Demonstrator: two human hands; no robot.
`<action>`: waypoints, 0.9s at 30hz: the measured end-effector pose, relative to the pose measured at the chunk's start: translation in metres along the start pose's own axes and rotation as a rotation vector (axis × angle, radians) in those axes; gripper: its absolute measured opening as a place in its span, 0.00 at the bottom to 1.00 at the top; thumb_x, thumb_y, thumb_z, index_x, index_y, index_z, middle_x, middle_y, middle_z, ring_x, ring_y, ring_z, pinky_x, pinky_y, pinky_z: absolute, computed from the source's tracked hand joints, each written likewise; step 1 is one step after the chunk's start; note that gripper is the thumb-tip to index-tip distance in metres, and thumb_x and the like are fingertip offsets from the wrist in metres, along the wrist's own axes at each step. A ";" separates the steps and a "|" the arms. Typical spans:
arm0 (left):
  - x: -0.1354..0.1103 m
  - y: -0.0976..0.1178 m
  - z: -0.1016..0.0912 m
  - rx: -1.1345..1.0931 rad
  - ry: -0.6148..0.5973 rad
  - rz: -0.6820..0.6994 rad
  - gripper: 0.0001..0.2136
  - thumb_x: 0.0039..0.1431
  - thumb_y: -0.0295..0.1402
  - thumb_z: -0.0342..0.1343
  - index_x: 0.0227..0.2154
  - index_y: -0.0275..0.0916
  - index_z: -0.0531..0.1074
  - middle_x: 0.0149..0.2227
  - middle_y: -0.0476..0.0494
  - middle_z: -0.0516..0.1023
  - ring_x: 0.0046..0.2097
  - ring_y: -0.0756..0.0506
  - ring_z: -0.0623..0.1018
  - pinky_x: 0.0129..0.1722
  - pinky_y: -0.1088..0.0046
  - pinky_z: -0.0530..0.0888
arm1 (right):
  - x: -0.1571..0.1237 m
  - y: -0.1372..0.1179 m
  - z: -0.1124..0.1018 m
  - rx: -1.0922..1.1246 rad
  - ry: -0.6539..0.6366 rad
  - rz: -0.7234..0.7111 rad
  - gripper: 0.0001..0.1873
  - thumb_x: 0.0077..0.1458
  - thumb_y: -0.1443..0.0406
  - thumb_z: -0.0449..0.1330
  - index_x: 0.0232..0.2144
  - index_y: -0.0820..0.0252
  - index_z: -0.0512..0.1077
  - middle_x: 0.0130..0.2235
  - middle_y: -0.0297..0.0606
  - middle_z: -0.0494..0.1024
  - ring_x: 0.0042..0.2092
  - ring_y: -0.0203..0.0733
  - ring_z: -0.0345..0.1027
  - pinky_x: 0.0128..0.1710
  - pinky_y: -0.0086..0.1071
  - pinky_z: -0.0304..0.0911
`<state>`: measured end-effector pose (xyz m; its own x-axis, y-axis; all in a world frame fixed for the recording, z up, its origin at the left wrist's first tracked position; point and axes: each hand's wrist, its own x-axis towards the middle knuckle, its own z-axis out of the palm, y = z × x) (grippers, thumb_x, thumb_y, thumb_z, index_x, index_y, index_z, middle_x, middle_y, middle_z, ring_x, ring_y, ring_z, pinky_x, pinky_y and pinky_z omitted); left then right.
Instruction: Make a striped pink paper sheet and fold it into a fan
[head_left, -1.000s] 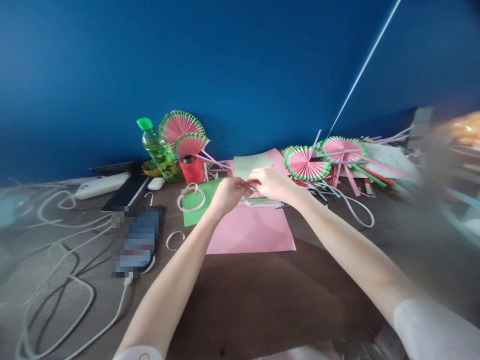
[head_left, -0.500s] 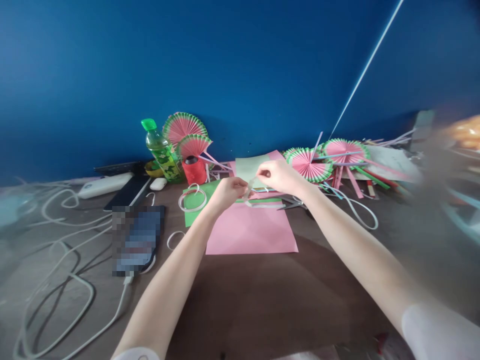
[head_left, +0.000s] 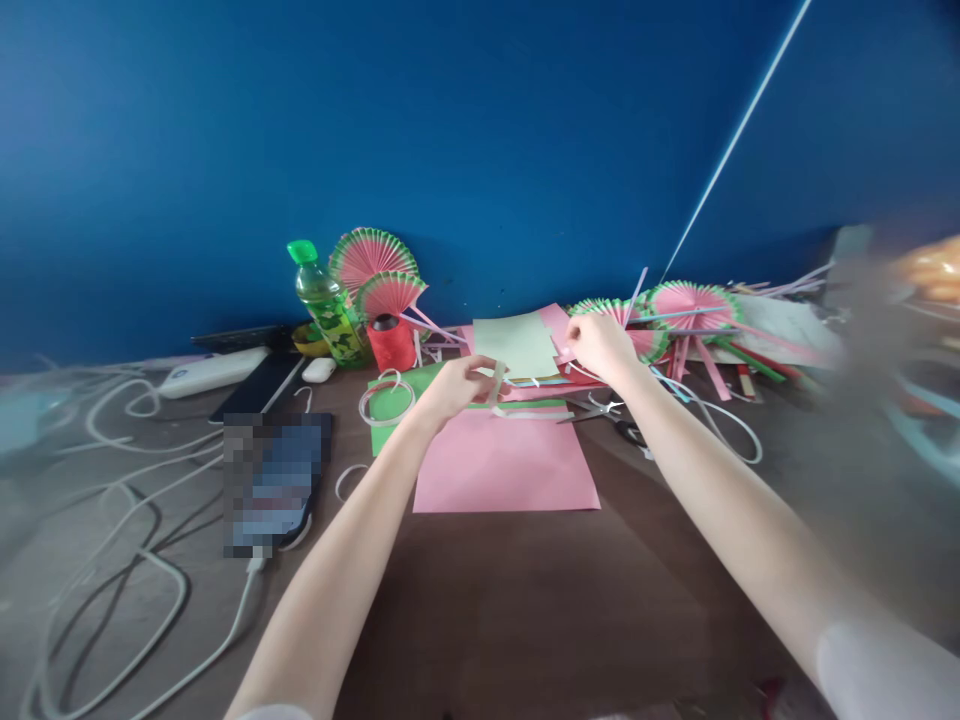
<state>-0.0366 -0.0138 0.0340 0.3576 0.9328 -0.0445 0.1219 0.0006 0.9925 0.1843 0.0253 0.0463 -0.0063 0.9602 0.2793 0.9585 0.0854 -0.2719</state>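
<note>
My left hand (head_left: 469,388) pinches one end of a narrow whitish tape strip (head_left: 498,385). The strip bends down and runs to the right above the pink paper sheet (head_left: 510,465). Farther right, my right hand (head_left: 598,345) is closed over the pink-and-green pleated paper fans. What its fingers hold, if anything, is hidden. Scissors (head_left: 600,408) lie just below that hand, partly behind the forearm. A pale green paper sheet (head_left: 514,345) lies between and behind the hands. Left of my left hand, a roll of white tape (head_left: 364,408) rests on green paper (head_left: 386,440).
At the back left stand a green-capped bottle (head_left: 330,315), a red can-like object (head_left: 391,345) and pleated fans (head_left: 375,262). A phone (head_left: 281,485) with a white cable (head_left: 240,620) lies at left. More fans (head_left: 690,303) and strips lie at right, before the blue wall (head_left: 480,130).
My right hand has moved right, away from my left hand and the strip, over the fans. My left hand stays nearly in place with the strip. The scissors show more fully.
</note>
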 end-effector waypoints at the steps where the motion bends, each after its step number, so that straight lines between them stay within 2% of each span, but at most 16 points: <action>1: 0.000 0.000 0.000 0.007 0.001 -0.003 0.09 0.46 0.24 0.54 0.33 0.34 0.71 0.26 0.43 0.79 0.31 0.48 0.78 0.39 0.68 0.73 | 0.000 0.000 0.001 0.007 0.017 -0.007 0.12 0.47 0.74 0.52 0.29 0.62 0.74 0.38 0.45 0.76 0.38 0.45 0.69 0.34 0.32 0.60; 3: -0.001 0.002 0.001 0.022 -0.003 -0.010 0.09 0.46 0.25 0.54 0.33 0.34 0.72 0.27 0.43 0.79 0.31 0.48 0.78 0.39 0.68 0.73 | 0.001 -0.003 0.002 0.053 0.044 -0.050 0.13 0.48 0.74 0.51 0.32 0.63 0.75 0.42 0.47 0.74 0.40 0.45 0.69 0.36 0.34 0.61; 5: -0.003 0.004 0.002 0.040 -0.020 -0.015 0.09 0.47 0.26 0.54 0.33 0.34 0.73 0.29 0.42 0.79 0.32 0.48 0.78 0.39 0.69 0.73 | 0.001 -0.008 0.001 0.193 0.007 -0.126 0.12 0.50 0.72 0.52 0.32 0.64 0.75 0.41 0.46 0.74 0.38 0.43 0.69 0.38 0.34 0.61; 8: -0.005 0.007 0.002 0.069 -0.041 -0.008 0.09 0.49 0.27 0.53 0.33 0.35 0.75 0.30 0.43 0.79 0.33 0.49 0.77 0.39 0.71 0.72 | -0.003 -0.020 -0.003 0.512 -0.234 -0.238 0.11 0.51 0.67 0.53 0.33 0.62 0.75 0.37 0.42 0.76 0.36 0.39 0.69 0.36 0.32 0.63; 10: -0.006 0.008 0.002 0.084 -0.040 0.000 0.09 0.49 0.28 0.52 0.33 0.35 0.75 0.30 0.44 0.79 0.32 0.50 0.77 0.39 0.72 0.72 | -0.007 -0.029 -0.006 0.658 -0.389 -0.264 0.11 0.51 0.66 0.54 0.34 0.61 0.75 0.36 0.41 0.77 0.36 0.38 0.69 0.35 0.31 0.63; 14: -0.005 0.005 0.002 0.087 -0.020 -0.001 0.08 0.50 0.29 0.52 0.32 0.36 0.74 0.29 0.44 0.79 0.32 0.50 0.77 0.38 0.73 0.71 | -0.015 -0.041 -0.011 0.790 -0.512 -0.207 0.12 0.50 0.69 0.55 0.37 0.61 0.75 0.36 0.41 0.78 0.36 0.37 0.70 0.38 0.32 0.64; 20: -0.003 0.003 0.001 0.077 -0.035 0.007 0.08 0.49 0.30 0.53 0.31 0.35 0.75 0.30 0.43 0.79 0.32 0.49 0.77 0.37 0.73 0.71 | -0.017 -0.043 -0.013 0.883 -0.541 -0.222 0.11 0.49 0.69 0.55 0.35 0.61 0.75 0.34 0.39 0.77 0.35 0.36 0.69 0.35 0.31 0.65; 27: -0.002 -0.001 -0.001 0.071 -0.017 -0.027 0.09 0.48 0.30 0.54 0.32 0.35 0.76 0.29 0.43 0.80 0.31 0.49 0.77 0.38 0.72 0.72 | -0.017 -0.041 -0.014 0.783 -0.474 -0.316 0.12 0.50 0.68 0.54 0.36 0.60 0.75 0.36 0.39 0.77 0.36 0.37 0.68 0.35 0.31 0.64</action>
<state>-0.0384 -0.0152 0.0337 0.3686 0.9267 -0.0740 0.1965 0.0002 0.9805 0.1490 0.0020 0.0662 -0.5095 0.8556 0.0911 0.4323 0.3460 -0.8327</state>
